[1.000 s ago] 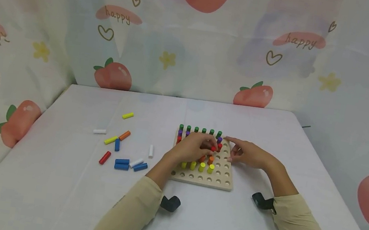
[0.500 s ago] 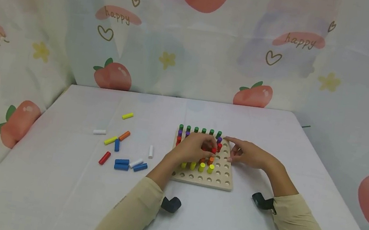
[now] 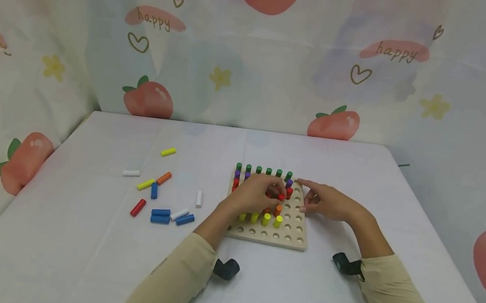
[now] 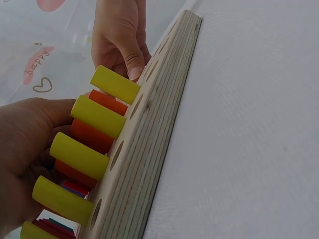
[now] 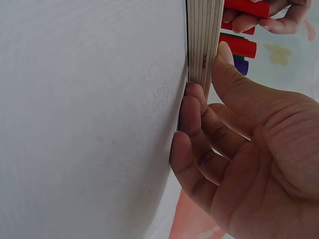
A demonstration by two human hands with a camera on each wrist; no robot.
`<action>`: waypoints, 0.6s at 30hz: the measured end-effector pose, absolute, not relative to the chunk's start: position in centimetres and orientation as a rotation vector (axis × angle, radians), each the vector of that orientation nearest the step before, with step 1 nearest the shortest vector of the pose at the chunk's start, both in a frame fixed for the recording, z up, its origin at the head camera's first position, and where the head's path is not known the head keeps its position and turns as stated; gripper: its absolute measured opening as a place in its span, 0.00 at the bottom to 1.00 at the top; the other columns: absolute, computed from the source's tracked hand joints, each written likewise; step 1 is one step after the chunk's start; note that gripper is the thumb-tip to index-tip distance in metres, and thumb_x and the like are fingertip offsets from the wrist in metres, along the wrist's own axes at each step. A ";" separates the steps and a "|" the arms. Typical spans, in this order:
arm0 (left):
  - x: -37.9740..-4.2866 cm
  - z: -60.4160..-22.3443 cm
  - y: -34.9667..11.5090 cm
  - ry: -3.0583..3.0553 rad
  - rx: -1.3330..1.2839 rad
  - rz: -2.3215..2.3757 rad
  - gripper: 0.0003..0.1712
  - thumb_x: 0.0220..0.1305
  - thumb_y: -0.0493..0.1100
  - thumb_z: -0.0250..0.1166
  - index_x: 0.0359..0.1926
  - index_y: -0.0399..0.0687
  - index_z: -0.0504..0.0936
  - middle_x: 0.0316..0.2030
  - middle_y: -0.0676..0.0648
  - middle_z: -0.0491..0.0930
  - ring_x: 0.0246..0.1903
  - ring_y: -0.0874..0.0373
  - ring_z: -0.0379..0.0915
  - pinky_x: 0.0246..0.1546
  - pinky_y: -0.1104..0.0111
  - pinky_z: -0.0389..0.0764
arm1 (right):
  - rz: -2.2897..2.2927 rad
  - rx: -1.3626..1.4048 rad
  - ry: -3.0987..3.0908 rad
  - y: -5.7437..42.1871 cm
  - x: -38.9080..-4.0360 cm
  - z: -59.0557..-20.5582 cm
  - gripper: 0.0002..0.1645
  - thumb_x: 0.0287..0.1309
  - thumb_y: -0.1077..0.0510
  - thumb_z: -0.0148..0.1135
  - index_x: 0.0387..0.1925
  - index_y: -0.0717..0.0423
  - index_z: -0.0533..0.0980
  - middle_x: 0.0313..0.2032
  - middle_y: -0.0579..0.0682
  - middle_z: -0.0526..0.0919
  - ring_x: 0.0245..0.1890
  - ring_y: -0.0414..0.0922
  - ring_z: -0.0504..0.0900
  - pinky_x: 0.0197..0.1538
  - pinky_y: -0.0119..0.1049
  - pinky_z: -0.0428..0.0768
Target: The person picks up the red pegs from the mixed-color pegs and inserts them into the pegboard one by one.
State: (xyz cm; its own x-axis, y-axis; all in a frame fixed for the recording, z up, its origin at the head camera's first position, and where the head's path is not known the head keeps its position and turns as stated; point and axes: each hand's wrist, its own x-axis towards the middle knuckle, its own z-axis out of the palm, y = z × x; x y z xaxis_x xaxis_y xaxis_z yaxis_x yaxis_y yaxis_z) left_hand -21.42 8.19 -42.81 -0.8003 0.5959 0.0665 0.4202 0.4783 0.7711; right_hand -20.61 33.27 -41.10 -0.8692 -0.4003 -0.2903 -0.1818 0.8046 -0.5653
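Note:
A wooden pegboard [image 3: 265,238] lies on the table with rows of coloured pegs standing in its holes. Over its middle, my left hand [image 3: 255,194] pinches a red peg [image 3: 281,197], which stands upright at the board; the right wrist view shows that red peg [image 5: 247,7] between thumb and fingers. My right hand [image 3: 331,202] grips the board's right edge, its thumb [image 5: 225,52] on the top edge and fingertips low against the side. Yellow pegs [image 4: 79,155] stand near the left hand [image 4: 25,134], with orange pegs [image 4: 89,134] just behind. The left hand covers part of the rows.
Loose pegs lie left of the board: several blue pegs [image 3: 160,220], white pegs [image 3: 131,173], yellow pegs [image 3: 168,152], an orange peg [image 3: 164,178] and a red peg [image 3: 138,208]. A white cloth covers the table [image 3: 68,251]. A printed curtain [image 3: 255,69] hangs behind.
The red peg in my left hand has shifted very slightly and now stands more upright at the board. My right hand stays at the board's edge.

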 end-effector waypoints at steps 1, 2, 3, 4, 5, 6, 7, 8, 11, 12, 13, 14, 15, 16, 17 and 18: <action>-21.4 -42.8 8.2 2.514 0.873 1.219 0.09 0.66 0.37 0.74 0.43 0.55 0.84 0.41 0.58 0.84 0.43 0.66 0.80 0.49 0.69 0.80 | -0.757 -0.437 2.590 33.3 -20.6 -41.1 0.47 0.66 0.54 0.71 0.78 0.60 0.58 0.38 0.48 0.79 0.43 0.48 0.76 0.49 0.45 0.76; -21.5 -42.8 8.2 2.512 0.868 1.220 0.09 0.66 0.37 0.74 0.43 0.55 0.84 0.41 0.58 0.84 0.43 0.66 0.80 0.50 0.69 0.80 | -0.760 -0.435 2.587 33.3 -20.7 -41.1 0.47 0.66 0.55 0.71 0.78 0.60 0.58 0.39 0.48 0.79 0.43 0.48 0.76 0.49 0.45 0.76; -21.5 -42.7 8.2 2.510 0.863 1.220 0.09 0.65 0.37 0.74 0.43 0.55 0.85 0.41 0.58 0.84 0.43 0.66 0.80 0.50 0.68 0.80 | -0.761 -0.435 2.586 33.3 -20.7 -41.1 0.47 0.66 0.55 0.71 0.78 0.60 0.58 0.39 0.48 0.79 0.43 0.48 0.76 0.49 0.45 0.76; -21.5 -42.7 8.2 2.507 0.859 1.221 0.09 0.65 0.37 0.74 0.42 0.55 0.85 0.41 0.58 0.84 0.43 0.66 0.80 0.50 0.68 0.80 | -0.762 -0.434 2.585 33.2 -20.7 -41.1 0.47 0.66 0.55 0.71 0.79 0.60 0.58 0.39 0.48 0.79 0.43 0.48 0.76 0.49 0.45 0.76; -21.5 -42.7 8.2 2.506 0.858 1.221 0.09 0.65 0.37 0.74 0.42 0.55 0.85 0.41 0.58 0.84 0.43 0.66 0.80 0.50 0.68 0.80 | -0.764 -0.433 2.584 33.2 -20.7 -41.1 0.47 0.66 0.55 0.71 0.79 0.60 0.58 0.39 0.48 0.79 0.43 0.48 0.76 0.50 0.45 0.76; -21.5 -42.7 8.2 2.504 0.858 1.223 0.09 0.65 0.37 0.74 0.42 0.55 0.85 0.41 0.58 0.84 0.43 0.66 0.80 0.51 0.68 0.80 | -0.763 -0.434 2.584 33.2 -20.7 -41.0 0.47 0.66 0.55 0.71 0.79 0.60 0.58 0.39 0.48 0.79 0.43 0.48 0.76 0.50 0.45 0.76; -21.5 -42.6 8.2 2.503 0.858 1.224 0.09 0.65 0.37 0.74 0.42 0.54 0.85 0.41 0.58 0.85 0.44 0.65 0.80 0.51 0.68 0.80 | -0.762 -0.435 2.584 33.2 -20.6 -41.0 0.47 0.66 0.55 0.71 0.78 0.60 0.58 0.39 0.48 0.79 0.43 0.48 0.76 0.50 0.45 0.76; -21.5 -42.6 8.1 2.504 0.860 1.225 0.09 0.65 0.37 0.74 0.42 0.54 0.85 0.41 0.58 0.85 0.44 0.65 0.80 0.52 0.68 0.80 | -0.760 -0.437 2.585 33.2 -20.6 -40.9 0.47 0.66 0.56 0.71 0.78 0.60 0.58 0.38 0.48 0.79 0.43 0.48 0.76 0.51 0.46 0.76; -21.5 -42.6 8.1 2.509 0.869 1.222 0.09 0.65 0.37 0.74 0.42 0.54 0.85 0.41 0.58 0.85 0.44 0.66 0.80 0.52 0.68 0.79 | -0.756 -0.439 2.585 33.1 -20.6 -40.8 0.47 0.66 0.56 0.71 0.78 0.61 0.58 0.38 0.48 0.79 0.43 0.48 0.76 0.51 0.46 0.76; -21.4 -42.6 8.1 2.507 0.870 1.224 0.09 0.65 0.37 0.74 0.42 0.53 0.85 0.41 0.58 0.85 0.44 0.66 0.80 0.52 0.68 0.79 | -0.756 -0.438 2.584 33.1 -20.6 -40.8 0.47 0.66 0.56 0.71 0.78 0.61 0.58 0.38 0.48 0.79 0.43 0.48 0.76 0.51 0.46 0.76; -21.4 -42.5 8.1 2.508 0.873 1.223 0.09 0.65 0.37 0.74 0.42 0.53 0.85 0.41 0.58 0.85 0.44 0.66 0.80 0.52 0.68 0.79 | -0.757 -0.437 2.582 33.1 -20.6 -40.8 0.47 0.66 0.55 0.71 0.78 0.61 0.58 0.38 0.48 0.79 0.43 0.48 0.76 0.51 0.46 0.76; -21.4 -42.5 8.1 2.509 0.878 1.222 0.09 0.65 0.37 0.74 0.43 0.53 0.85 0.41 0.58 0.84 0.43 0.66 0.80 0.52 0.69 0.79 | -0.758 -0.436 2.580 33.1 -20.6 -40.8 0.47 0.66 0.55 0.71 0.78 0.61 0.58 0.38 0.48 0.79 0.43 0.48 0.76 0.51 0.45 0.76; -21.4 -42.5 8.1 2.508 0.881 1.223 0.09 0.65 0.37 0.74 0.43 0.53 0.85 0.41 0.58 0.84 0.43 0.66 0.80 0.52 0.69 0.79 | -0.762 -0.434 2.578 33.1 -20.6 -40.7 0.47 0.66 0.55 0.71 0.78 0.61 0.58 0.39 0.48 0.79 0.43 0.48 0.76 0.50 0.45 0.76; -21.4 -42.5 8.1 2.509 0.885 1.222 0.09 0.65 0.37 0.74 0.43 0.53 0.85 0.41 0.58 0.84 0.43 0.66 0.80 0.52 0.69 0.79 | -0.765 -0.433 2.577 33.1 -20.5 -40.7 0.47 0.66 0.55 0.71 0.78 0.61 0.58 0.39 0.49 0.79 0.43 0.48 0.76 0.50 0.45 0.76; -21.4 -42.5 8.1 2.510 0.889 1.222 0.09 0.65 0.37 0.74 0.43 0.53 0.85 0.40 0.58 0.84 0.43 0.66 0.80 0.52 0.69 0.79 | -0.767 -0.432 2.575 33.1 -20.5 -40.7 0.47 0.66 0.55 0.71 0.78 0.61 0.58 0.39 0.49 0.79 0.43 0.48 0.76 0.50 0.45 0.76; -21.4 -42.5 8.1 2.509 0.890 1.222 0.09 0.65 0.37 0.74 0.43 0.53 0.85 0.40 0.58 0.84 0.43 0.66 0.80 0.52 0.70 0.79 | -0.768 -0.431 2.574 33.1 -20.5 -40.7 0.47 0.66 0.55 0.71 0.78 0.61 0.58 0.39 0.49 0.79 0.43 0.48 0.76 0.50 0.45 0.76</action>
